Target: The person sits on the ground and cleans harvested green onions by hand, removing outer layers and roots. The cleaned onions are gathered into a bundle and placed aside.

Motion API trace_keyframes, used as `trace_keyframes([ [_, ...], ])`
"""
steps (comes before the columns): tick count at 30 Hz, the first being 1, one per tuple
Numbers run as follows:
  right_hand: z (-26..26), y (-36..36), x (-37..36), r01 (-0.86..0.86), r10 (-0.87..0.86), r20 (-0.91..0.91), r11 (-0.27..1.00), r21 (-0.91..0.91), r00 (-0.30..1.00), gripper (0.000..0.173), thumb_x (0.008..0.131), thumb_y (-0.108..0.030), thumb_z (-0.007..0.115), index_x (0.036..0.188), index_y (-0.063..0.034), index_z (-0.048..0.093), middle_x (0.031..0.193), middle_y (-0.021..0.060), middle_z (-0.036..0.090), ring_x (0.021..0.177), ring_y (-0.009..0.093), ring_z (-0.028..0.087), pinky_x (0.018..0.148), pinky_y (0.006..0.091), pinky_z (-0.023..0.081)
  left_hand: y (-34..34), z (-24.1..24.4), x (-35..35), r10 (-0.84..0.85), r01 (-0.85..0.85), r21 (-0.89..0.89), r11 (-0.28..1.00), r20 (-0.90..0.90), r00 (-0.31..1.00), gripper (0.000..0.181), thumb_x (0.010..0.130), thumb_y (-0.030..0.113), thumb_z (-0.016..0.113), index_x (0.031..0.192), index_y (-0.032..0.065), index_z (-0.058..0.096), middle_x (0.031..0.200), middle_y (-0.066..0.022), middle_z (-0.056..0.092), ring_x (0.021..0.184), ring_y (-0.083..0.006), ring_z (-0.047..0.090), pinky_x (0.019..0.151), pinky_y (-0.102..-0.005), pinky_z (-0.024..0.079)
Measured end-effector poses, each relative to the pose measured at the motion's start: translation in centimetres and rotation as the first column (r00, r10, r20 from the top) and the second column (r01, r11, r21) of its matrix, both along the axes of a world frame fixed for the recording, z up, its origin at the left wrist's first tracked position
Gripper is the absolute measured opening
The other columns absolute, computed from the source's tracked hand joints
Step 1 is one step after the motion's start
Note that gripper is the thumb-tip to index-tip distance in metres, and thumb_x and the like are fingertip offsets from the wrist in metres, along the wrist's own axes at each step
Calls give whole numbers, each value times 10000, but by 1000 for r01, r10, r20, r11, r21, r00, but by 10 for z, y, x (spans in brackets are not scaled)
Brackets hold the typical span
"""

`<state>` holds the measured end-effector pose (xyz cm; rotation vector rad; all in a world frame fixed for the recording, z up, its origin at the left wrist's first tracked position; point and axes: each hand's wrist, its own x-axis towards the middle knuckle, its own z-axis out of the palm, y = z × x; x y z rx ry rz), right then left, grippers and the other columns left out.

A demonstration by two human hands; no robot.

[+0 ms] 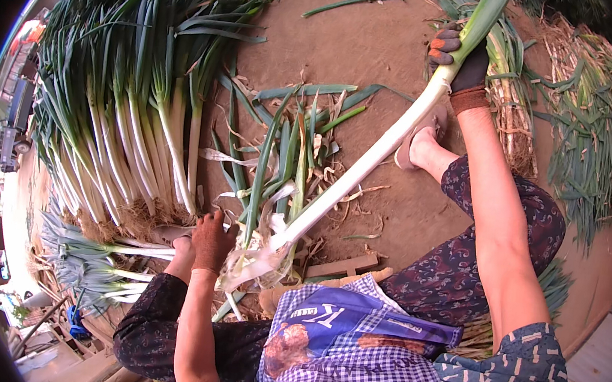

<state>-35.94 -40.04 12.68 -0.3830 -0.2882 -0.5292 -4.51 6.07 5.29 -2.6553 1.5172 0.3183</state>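
My right hand (457,58), in a dark glove with orange on the fingers, grips a long, thick green onion (368,167) around its green upper part. Its white stalk slants down toward my lap, where loose pale skins (258,259) surround the lower end and hide its tip. My left hand (212,245), in a reddish-brown glove, is just left of those skins, thumb apart, with nothing visible in it. Beyond it, a large row of green onions (136,138) lies with roots toward me. Stripped leaves and skins form a pile (287,155) between my feet.
Untrimmed green onions lie in a bundle (511,107) and a large heap (607,129) at the right. More green onions (99,264) are at lower left. A small wooden piece (342,266) rests before my seat. A vehicle (14,121) stands at the far left.
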Motion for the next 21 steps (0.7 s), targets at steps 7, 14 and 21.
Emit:
trace_keyframes([
  [7,34,15,63,113,-114,8,992,52,994,686,800,-683,433,1045,-57,569,827,55,631,720,238,631,569,429,490,-57,34,-83,126,-85,121,989,-990,63,451,808,181,662,1188,-12,515,887,-42,609,780,-126,586,706,-259,483],
  [14,-46,88,96,345,-309,-328,937,57,893,529,829,-603,500,971,-97,558,667,11,586,492,130,545,401,309,473,-57,20,-122,189,-407,187,894,-981,-37,210,808,129,645,956,-4,575,666,2,541,539,-89,521,467,-237,410],
  [21,-174,253,123,460,-6,-891,858,229,454,237,764,-272,705,792,-59,604,613,11,545,475,124,515,399,263,414,-90,-32,-149,91,-308,-228,924,-650,754,232,755,152,676,857,-8,544,644,-77,569,578,-158,532,538,-310,440],
])
